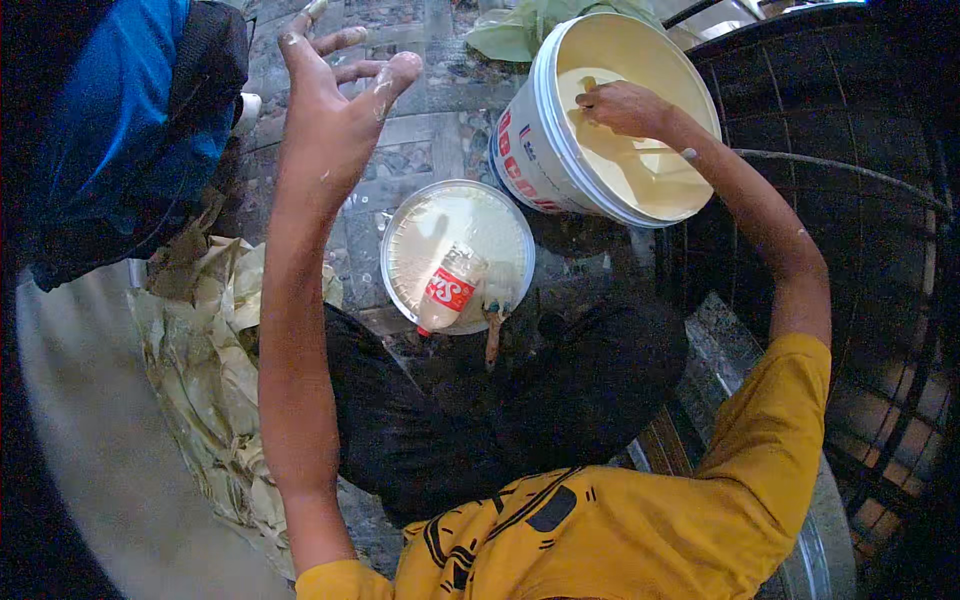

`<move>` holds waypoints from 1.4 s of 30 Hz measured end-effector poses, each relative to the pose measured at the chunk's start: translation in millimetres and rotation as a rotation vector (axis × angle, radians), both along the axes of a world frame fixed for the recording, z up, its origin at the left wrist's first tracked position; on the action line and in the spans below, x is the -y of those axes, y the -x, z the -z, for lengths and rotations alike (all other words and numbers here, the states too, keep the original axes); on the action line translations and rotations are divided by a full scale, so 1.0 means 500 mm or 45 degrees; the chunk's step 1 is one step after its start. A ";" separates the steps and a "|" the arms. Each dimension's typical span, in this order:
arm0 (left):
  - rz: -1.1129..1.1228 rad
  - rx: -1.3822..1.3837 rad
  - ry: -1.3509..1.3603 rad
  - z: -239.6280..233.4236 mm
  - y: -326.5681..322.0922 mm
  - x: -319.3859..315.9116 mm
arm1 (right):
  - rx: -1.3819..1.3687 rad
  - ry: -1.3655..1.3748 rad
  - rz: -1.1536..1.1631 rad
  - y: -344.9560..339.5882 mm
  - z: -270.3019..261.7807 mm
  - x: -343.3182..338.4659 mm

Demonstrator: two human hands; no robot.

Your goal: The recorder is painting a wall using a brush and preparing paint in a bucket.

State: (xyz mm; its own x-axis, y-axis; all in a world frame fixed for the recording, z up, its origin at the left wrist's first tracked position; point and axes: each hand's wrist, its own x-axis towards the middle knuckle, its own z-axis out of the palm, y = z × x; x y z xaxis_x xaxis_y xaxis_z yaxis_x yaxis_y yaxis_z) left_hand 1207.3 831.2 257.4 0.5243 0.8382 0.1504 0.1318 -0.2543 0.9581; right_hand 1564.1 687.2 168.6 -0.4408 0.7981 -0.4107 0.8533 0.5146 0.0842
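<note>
My left hand (337,97) is raised at the upper left, fingers apart and holding nothing, with white smears on the fingers and thumb. Inside a large white plastic bucket (536,142), my right hand (626,109) is curled just over cream-coloured paint (637,184). A yellowish bit shows at its fingertips; whether it is gripped is unclear. On the floor between the hands lies a round pale lid (409,247). Resting on it are a plastic bottle (450,292) with a red label and red cap, and a paintbrush (493,337) whose wooden handle sticks out past the rim.
Crumpled brown paper or sheeting (217,360) lies to the left. Another person's blue clothing (127,127) fills the upper left. Thin greenish plastic (510,34) sits behind the bucket. A dark metal grille (817,127) stands along the right. The floor (435,97) is patterned tile.
</note>
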 end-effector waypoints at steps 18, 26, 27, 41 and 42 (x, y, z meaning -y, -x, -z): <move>0.007 0.080 0.015 0.005 0.000 0.002 | -0.045 0.037 0.198 -0.008 0.015 0.006; 0.017 0.081 0.027 0.004 -0.001 0.002 | -0.098 0.018 0.144 -0.011 0.023 0.002; 0.010 0.076 0.029 0.004 -0.002 0.002 | -0.174 -0.045 0.072 -0.013 0.023 0.002; 0.014 0.077 -0.001 0.012 -0.007 0.000 | -0.224 -0.208 0.021 -0.033 0.016 0.022; 0.010 0.064 0.013 0.012 -0.007 0.000 | -0.268 -0.326 0.027 -0.038 0.013 0.030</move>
